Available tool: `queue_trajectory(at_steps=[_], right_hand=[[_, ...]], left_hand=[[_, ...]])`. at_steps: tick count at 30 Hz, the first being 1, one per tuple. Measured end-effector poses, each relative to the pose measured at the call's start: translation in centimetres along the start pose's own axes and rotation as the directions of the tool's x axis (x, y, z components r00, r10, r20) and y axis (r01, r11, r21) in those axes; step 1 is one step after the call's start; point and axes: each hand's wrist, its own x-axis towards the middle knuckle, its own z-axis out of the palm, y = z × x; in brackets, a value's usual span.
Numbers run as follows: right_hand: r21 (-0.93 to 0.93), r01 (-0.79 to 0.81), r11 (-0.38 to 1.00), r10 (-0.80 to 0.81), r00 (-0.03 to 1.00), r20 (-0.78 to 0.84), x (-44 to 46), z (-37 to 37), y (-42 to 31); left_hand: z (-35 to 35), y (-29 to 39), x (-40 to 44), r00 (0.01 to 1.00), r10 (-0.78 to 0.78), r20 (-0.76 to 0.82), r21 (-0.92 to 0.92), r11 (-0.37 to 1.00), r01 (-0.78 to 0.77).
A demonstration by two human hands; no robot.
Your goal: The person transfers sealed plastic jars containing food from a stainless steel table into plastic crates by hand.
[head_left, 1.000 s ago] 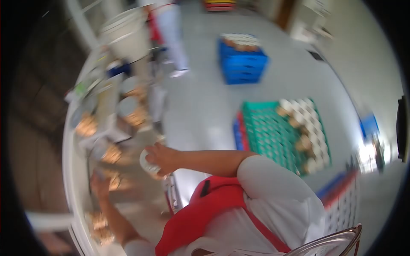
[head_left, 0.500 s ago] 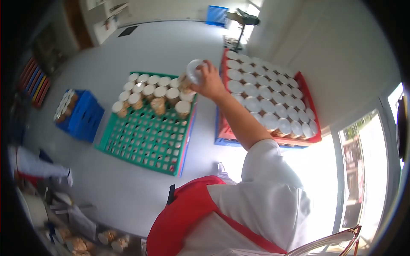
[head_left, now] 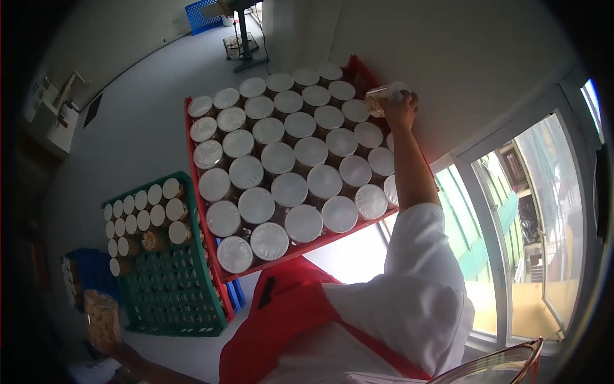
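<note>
At the far right corner of the red crate (head_left: 358, 67), my right hand (head_left: 401, 112) is closed on a clear jar (head_left: 377, 101) with pale pieces inside, held tilted above the corner. Packed in rows in this crate are many white-lidded jars (head_left: 279, 158). At the lower left, my left hand (head_left: 110, 349) holds another clear jar (head_left: 102, 317) full of tan chunks; its fingers are mostly hidden behind the jar. Nearest to that hand is the green crate (head_left: 208, 281), whose far part holds several white-lidded jars (head_left: 157, 216).
A blue crate (head_left: 96, 269) with jars stands at the left. By the far wall are a blue basket (head_left: 203, 17) and a dark metal stand (head_left: 243, 38). A wall and glass doors (head_left: 492, 237) run along the right side.
My view has turned to the right, toward the red crate. My right hand has gone from above the green crate to the red crate's far corner. My left hand with its jar has come into view.
</note>
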Motion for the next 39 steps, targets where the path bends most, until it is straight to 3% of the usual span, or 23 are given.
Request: queue_trajectory(at_steps=[2,5,7,9,11,12,13,14,16,17,19,20,22,25,27,28,30,34,37,39], right_hand=[[-0.039,-0.022,0.999,0.023,0.999,0.031,-0.1,0.7,2.7],[-0.118,0.123,0.985,-0.119,0.992,0.036,-0.9,1.9,5.7],[-0.12,0.191,0.974,-0.183,0.98,0.073,-2.0,1.9,6.8],[-0.124,0.248,0.961,-0.24,0.968,0.08,-2.1,1.8,7.2],[-0.124,0.311,0.942,-0.302,0.949,0.089,-1.8,3.0,8.0],[-0.169,0.311,0.935,-0.284,0.944,0.165,-1.7,3.4,8.2],[-0.2,0.327,0.923,-0.276,0.929,0.244,-1.1,3.5,8.3],[-0.226,0.343,0.912,-0.263,0.91,0.322,-0.5,3.5,8.3],[-0.257,0.373,0.891,-0.198,0.831,0.52,0.9,3.6,8.8],[-0.253,0.436,0.864,-0.227,0.784,0.578,1.4,3.3,8.8],[-0.233,0.558,0.796,-0.272,0.675,0.686,2.1,2.3,8.8],[-0.202,0.579,0.79,-0.254,0.609,0.751,3.2,2.0,8.8],[-0.131,0.608,0.783,-0.199,0.444,0.874,3.5,1.9,9.2],[-0.034,0.627,0.778,-0.339,0.465,0.818,2.2,2.1,11.7],[0.014,0.619,0.785,-0.408,0.501,0.763,1.1,4.4,14.0],[0.037,0.617,0.786,-0.441,0.517,0.734,0.7,5.3,15.0],[0.033,0.63,0.776,-0.438,0.5,0.747,0.8,4.6,14.8],[0.048,0.654,0.755,-0.473,0.492,0.731,1.4,4.0,14.7],[0.095,0.653,0.751,-0.533,0.515,0.671,1.4,4.3,15.4],[0.144,0.634,0.76,-0.559,0.524,0.643,1.7,4.4,15.6]], left_hand=[[0.8,3.8,1.9,0.995,0.093,0.034,0.02,0.995,-0.093],[2.2,9.7,5.1,0.965,0.259,0.044,0.042,0.964,-0.261],[3.9,13.3,7.1,0.922,0.381,-0.071,-0.032,0.923,-0.384],[6.0,16.8,9.2,0.836,0.486,-0.254,-0.122,0.842,-0.526],[5.3,22.6,8.4,0.573,0.7,-0.426,0.105,0.667,-0.738],[4.5,26.4,7.1,0.708,0.579,-0.404,-0.332,0.628,-0.704],[3.3,30.5,5.7,0.812,0.511,-0.282,-0.681,0.489,-0.545],[2.1,34.6,4.3,0.891,0.428,-0.152,-0.916,0.277,-0.289],[-2.1,43.6,1.4,0.897,0.441,0.001,-1.0,0.004,-0.001],[-4.8,48.2,-0.8,0.889,0.458,-0.009,-0.999,-0.039,0.01],[-9.1,56.8,-5.3,0.815,0.558,-0.155,-0.988,-0.103,-0.117],[-8.4,60.6,-5.7,0.789,0.594,-0.158,-0.987,-0.078,-0.139],[-10.9,69.0,-10.4,0.701,0.674,-0.233,-0.97,-0.215,-0.116],[-11.2,81.3,-17.2,0.601,0.757,-0.257,-0.941,-0.337,0.022],[-9.8,89.1,-21.5,0.592,0.747,-0.301,-0.945,-0.315,-0.084],[-8.9,92.8,-23.7,0.595,0.718,-0.361,-0.932,-0.298,-0.206],[-9.8,97.0,-28.3,0.572,0.674,-0.467,-0.837,-0.129,-0.531],[-10.2,101.7,-33.7,0.561,0.777,-0.286,-0.748,0.184,-0.638],[-9.1,103.5,-35.6,0.553,0.797,-0.244,-0.636,0.299,-0.712],[-8.7,104.0,-36.4,0.473,0.872,-0.129,-0.577,0.322,-0.75]])
